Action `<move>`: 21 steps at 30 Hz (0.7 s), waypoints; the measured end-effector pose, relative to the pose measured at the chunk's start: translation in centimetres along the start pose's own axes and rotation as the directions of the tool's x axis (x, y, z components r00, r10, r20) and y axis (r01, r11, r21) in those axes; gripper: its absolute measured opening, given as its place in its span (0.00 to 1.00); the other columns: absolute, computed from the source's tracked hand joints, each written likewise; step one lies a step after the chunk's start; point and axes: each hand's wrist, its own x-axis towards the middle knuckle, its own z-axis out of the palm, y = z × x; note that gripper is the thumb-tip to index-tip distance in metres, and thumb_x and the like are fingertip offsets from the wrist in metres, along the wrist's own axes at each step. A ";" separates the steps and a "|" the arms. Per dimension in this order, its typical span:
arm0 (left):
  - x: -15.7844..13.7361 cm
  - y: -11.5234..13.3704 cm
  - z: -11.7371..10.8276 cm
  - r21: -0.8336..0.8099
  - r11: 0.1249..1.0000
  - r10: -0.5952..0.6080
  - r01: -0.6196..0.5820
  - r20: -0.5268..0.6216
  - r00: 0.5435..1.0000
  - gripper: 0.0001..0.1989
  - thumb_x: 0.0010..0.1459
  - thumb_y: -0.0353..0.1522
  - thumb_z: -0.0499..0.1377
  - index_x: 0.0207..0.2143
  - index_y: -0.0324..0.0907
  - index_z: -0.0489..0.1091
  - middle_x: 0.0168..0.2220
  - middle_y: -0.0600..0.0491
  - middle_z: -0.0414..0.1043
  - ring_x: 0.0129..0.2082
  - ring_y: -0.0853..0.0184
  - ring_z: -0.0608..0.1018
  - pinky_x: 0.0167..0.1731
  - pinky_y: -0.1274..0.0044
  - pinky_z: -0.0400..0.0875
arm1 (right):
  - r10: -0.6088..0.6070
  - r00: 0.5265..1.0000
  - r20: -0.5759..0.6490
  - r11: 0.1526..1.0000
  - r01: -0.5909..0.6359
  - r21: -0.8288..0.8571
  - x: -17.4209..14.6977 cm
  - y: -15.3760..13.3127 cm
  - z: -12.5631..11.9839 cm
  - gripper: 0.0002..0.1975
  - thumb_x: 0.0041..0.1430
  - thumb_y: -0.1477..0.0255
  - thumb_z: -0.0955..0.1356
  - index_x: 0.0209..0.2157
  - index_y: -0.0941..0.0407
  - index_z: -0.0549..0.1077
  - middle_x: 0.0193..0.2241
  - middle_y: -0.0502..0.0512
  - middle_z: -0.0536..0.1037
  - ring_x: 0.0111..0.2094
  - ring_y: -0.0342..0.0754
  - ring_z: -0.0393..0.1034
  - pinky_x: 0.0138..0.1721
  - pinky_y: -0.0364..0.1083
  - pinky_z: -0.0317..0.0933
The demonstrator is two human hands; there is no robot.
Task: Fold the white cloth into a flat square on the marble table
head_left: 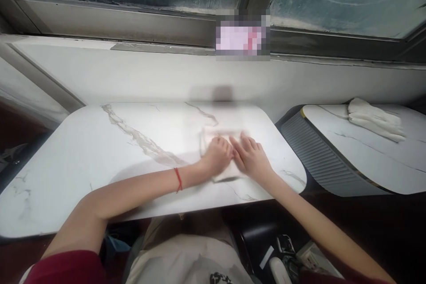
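A pale, flat piece that looks like folded cloth (233,172) lies on the white marbled table in front of me; its outline is blurred. My left hand (217,156), with a red string on the wrist, rests on it with the fingers curled in. Right beside it, my right hand (250,154) presses on the same piece, fingers bent and thumb reaching to the left hand. The two hands touch or nearly touch, and they hide the middle of the cloth.
The marbled table (83,155) has rounded corners and stands against a white wall below windows. At the right, a second table (369,151) with a ribbed grey side bears white gloves or cloth (374,120). Dark seating with several small items (282,257) is below.
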 end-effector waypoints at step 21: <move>11.5 5.0 -0.3 -0.178 0.983 -0.041 0.045 0.024 0.999 0.28 0.75 0.34 0.43 0.66 0.19 0.59 0.65 0.25 0.62 0.66 0.48 0.68 0.61 0.65 0.63 | 0.273 0.941 0.199 0.961 -0.256 -0.107 -2.6 9.7 -0.3 0.28 0.73 0.66 0.52 0.67 0.58 0.66 0.65 0.71 0.68 0.62 0.61 0.67 0.51 0.56 0.69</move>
